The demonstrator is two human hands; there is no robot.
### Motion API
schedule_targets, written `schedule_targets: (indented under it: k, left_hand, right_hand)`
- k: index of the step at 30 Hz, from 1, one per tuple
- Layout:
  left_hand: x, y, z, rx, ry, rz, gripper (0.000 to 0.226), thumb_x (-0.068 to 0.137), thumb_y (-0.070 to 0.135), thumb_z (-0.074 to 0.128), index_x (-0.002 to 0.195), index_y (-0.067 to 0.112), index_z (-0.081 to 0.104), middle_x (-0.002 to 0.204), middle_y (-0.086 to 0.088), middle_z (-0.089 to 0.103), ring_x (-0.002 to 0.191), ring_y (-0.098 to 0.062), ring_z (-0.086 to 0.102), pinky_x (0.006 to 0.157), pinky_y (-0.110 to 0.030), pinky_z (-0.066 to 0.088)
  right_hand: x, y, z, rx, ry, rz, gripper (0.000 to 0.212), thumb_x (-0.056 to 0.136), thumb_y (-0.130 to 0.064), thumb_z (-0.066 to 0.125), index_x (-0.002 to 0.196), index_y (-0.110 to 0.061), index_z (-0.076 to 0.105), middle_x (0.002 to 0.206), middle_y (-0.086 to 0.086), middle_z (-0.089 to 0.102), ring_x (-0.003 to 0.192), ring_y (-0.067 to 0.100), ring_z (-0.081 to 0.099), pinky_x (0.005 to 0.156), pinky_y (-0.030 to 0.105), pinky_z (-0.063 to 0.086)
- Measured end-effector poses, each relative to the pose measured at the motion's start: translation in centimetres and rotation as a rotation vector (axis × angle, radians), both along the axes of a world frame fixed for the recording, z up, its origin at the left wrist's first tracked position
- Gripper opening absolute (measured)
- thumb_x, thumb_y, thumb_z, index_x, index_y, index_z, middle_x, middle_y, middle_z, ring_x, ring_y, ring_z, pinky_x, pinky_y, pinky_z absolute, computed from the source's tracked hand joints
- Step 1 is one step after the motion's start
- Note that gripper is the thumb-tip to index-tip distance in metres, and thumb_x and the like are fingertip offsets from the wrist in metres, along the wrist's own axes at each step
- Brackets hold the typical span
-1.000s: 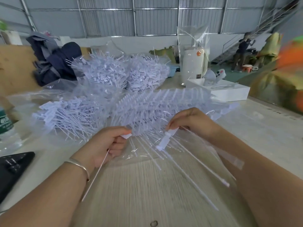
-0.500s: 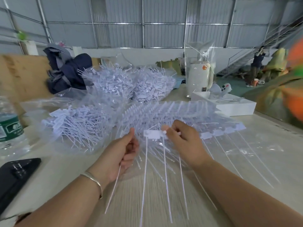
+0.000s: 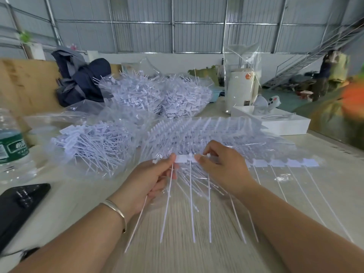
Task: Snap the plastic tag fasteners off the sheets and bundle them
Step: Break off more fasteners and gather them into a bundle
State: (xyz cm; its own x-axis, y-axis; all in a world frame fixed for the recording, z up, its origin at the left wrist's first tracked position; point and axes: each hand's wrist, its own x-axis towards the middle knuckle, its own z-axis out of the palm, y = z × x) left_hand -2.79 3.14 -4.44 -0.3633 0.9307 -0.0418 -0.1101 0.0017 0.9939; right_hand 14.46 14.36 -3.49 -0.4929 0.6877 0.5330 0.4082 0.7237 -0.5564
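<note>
- Head view: left hand (image 3: 149, 180) pinches two loose fasteners (image 3: 167, 205).
- Right hand (image 3: 222, 170) pinches one fastener sheet (image 3: 256, 163), raised over the table (image 3: 197, 257).
- Two bagged heaps (image 3: 157, 95) behind.

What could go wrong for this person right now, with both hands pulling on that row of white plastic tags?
1. The left hand already grips loose fasteners while pinching the strip of tags; some could slip out and scatter.
2. The right hand pinches the strip close by, so a hard snap might bend or break the thin tails.
3. The fasteners' long tails hang over the stack of sheets and could tangle there.
</note>
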Motion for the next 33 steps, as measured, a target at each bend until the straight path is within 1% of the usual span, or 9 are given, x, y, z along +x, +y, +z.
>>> schedule_targets:
  k: [3, 6, 9, 12, 16, 19, 23, 27, 33]
  left_hand:
    - [0.3, -0.1, 0.0, -0.002, 0.022, 0.038, 0.046, 0.065, 0.041, 0.077, 0.089, 0.003, 0.067, 0.053, 0.000, 0.053, 0.033, -0.006, 0.024, 0.033, -0.013, 0.015]
    - [0.3, -0.1, 0.4, -0.009, -0.070, 0.057, 0.022, 0.078, 0.026, 0.073, 0.076, 0.008, 0.061, 0.044, 0.003, 0.044, 0.031, -0.006, 0.022, 0.031, -0.014, 0.012]
    - [-0.1, 0.0, 0.4, -0.010, -0.103, 0.073, 0.027, 0.082, 0.022, 0.069, 0.063, 0.013, 0.053, 0.045, 0.000, 0.027, 0.031, -0.008, 0.018, 0.034, -0.015, 0.010]
    - [0.1, 0.1, 0.3, 0.049, -0.096, 0.114, 0.027, 0.086, 0.016, 0.066, 0.063, 0.011, 0.054, 0.042, 0.003, 0.032, 0.030, -0.007, 0.021, 0.032, -0.013, 0.015]
    - [-0.2, 0.5, 0.3, 0.177, -0.144, 0.147, 0.012, 0.087, 0.005, 0.061, 0.089, 0.009, 0.072, 0.047, 0.001, 0.036, 0.032, -0.008, 0.025, 0.032, -0.011, 0.018]
    - [-0.1, 0.4, 0.0, 0.198, -0.055, 0.173, 0.013, 0.086, 0.012, 0.065, 0.078, 0.014, 0.074, 0.046, -0.001, 0.036, 0.033, -0.010, 0.025, 0.033, -0.013, 0.019]
    - [0.5, 0.3, -0.3, 0.132, 0.082, 0.172, 0.046, 0.090, 0.028, 0.066, 0.045, 0.021, 0.057, 0.043, -0.001, 0.034, 0.032, -0.011, 0.023, 0.034, -0.013, 0.020]
    - [0.4, 0.1, -0.1, 0.083, 0.100, 0.117, 0.031, 0.094, 0.027, 0.061, 0.063, 0.023, 0.061, 0.052, 0.001, 0.045, 0.039, -0.009, 0.028, 0.032, -0.015, 0.021]
    - [0.3, 0.1, -0.2, 0.041, 0.049, 0.017, 0.031, 0.095, 0.032, 0.059, 0.070, 0.021, 0.042, 0.051, 0.004, 0.022, 0.041, -0.009, 0.019, 0.035, -0.015, 0.020]
  right_hand:
    - [0.1, -0.4, 0.3, -0.025, 0.094, 0.096, 0.020, 0.086, -0.037, 0.066, 0.076, -0.025, 0.054, 0.050, -0.010, 0.038, 0.050, 0.006, 0.038, 0.053, 0.023, 0.029]
    - [-0.1, -0.7, 0.3, -0.016, 0.073, 0.149, 0.018, 0.087, -0.034, 0.065, 0.076, -0.025, 0.054, 0.048, -0.014, 0.041, 0.049, 0.006, 0.037, 0.053, 0.023, 0.026]
    - [-0.4, -0.8, 0.2, -0.004, 0.051, 0.178, 0.017, 0.088, -0.034, 0.065, 0.076, -0.027, 0.055, 0.049, -0.017, 0.044, 0.047, 0.007, 0.036, 0.053, 0.025, 0.027]
    - [-0.4, -0.6, 0.3, -0.006, 0.050, 0.179, 0.012, 0.087, -0.036, 0.067, 0.080, -0.032, 0.059, 0.050, -0.022, 0.048, 0.051, 0.000, 0.044, 0.057, 0.023, 0.030]
    - [-0.6, -0.9, 0.6, -0.047, 0.067, 0.133, 0.008, 0.084, -0.039, 0.069, 0.087, -0.032, 0.072, 0.072, -0.024, 0.062, 0.075, -0.003, 0.057, 0.091, 0.039, 0.043]
    - [-0.8, -1.2, 0.9, -0.100, 0.120, 0.123, 0.007, 0.083, -0.039, 0.070, 0.086, -0.034, 0.074, 0.088, -0.018, 0.069, 0.088, 0.003, 0.062, 0.098, 0.046, 0.040]
    - [-0.7, -1.2, 1.1, -0.135, 0.172, 0.202, 0.009, 0.088, -0.031, 0.067, 0.086, -0.026, 0.074, 0.082, -0.015, 0.066, 0.069, 0.005, 0.058, 0.077, 0.030, 0.045]
    - [-0.1, -1.1, 1.2, -0.221, 0.179, 0.294, 0.009, 0.088, -0.023, 0.068, 0.088, -0.018, 0.075, 0.058, -0.026, 0.061, 0.054, -0.008, 0.054, 0.056, 0.004, 0.036]
    - [0.2, -0.8, 1.0, -0.408, 0.216, 0.308, 0.010, 0.085, -0.022, 0.072, 0.092, -0.021, 0.078, 0.048, -0.009, 0.051, 0.051, 0.014, 0.038, 0.052, 0.021, 0.034]
